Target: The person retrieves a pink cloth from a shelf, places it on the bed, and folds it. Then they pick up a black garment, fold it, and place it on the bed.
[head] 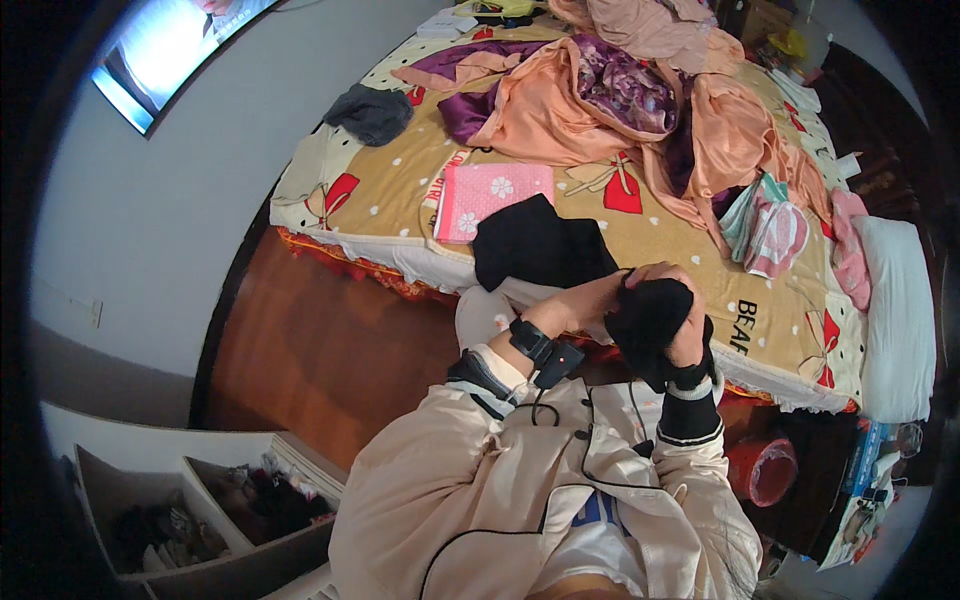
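Observation:
A bundle of black cloth [649,319] is gathered between my two hands above my lap, close to the bed's near edge. My left hand [634,289] meets it from the left and top, though the cloth and the other hand partly hide its fingers. On the right side my right hand [686,322] wraps around the same bundle. Which hand's fingers lie on top is hard to tell. Just beyond my forearm, a folded black garment [541,244] lies on the bed, overlapping a folded pink towel with white flowers [499,196].
Peach and purple satin bedding [559,112] is heaped on the bed. Grey cloth [370,114] lies at its left, striped cloth [776,232] and a white pillow [896,322] at its right. An open drawer [165,517] with clothes is lower left, a red bin [763,471] lower right.

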A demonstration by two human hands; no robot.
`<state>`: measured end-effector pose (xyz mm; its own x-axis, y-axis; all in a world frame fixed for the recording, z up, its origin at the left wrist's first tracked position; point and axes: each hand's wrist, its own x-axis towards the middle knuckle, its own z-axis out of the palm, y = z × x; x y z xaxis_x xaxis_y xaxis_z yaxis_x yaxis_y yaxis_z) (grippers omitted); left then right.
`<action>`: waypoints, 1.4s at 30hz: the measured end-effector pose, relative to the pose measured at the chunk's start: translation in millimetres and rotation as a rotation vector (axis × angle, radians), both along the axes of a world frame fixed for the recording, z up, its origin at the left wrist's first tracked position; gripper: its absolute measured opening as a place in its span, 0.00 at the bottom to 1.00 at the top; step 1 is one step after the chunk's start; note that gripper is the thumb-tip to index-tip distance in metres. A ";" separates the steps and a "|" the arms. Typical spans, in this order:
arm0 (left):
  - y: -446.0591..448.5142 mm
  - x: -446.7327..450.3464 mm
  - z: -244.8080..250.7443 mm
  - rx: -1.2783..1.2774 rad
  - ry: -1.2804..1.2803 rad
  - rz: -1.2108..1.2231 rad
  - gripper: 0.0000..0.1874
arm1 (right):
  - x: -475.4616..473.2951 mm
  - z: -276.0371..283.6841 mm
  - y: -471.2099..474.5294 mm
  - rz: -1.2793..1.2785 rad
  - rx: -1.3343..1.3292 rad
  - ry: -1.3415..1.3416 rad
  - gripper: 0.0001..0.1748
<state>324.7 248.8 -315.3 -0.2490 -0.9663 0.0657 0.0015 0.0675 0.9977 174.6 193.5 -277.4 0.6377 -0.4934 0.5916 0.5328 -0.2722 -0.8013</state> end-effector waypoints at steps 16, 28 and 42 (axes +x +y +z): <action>-8.8 12.2 -12.7 0.040 0.175 0.248 0.12 | -28.9 -15.1 -80.5 -0.641 0.003 0.168 0.22; -14.2 7.8 -1.4 -0.033 0.806 0.377 0.06 | 10.0 -61.0 -19.2 -0.144 0.092 0.573 0.21; -9.7 24.7 7.8 0.028 0.385 0.610 0.07 | -7.0 -7.2 -23.4 -0.223 0.532 0.065 0.12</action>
<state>349.4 239.1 -307.5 0.3712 -0.9285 0.0130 0.3240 0.1426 0.9353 167.6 170.0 -284.6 0.5112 -0.8384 0.1890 0.4542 0.0768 -0.8876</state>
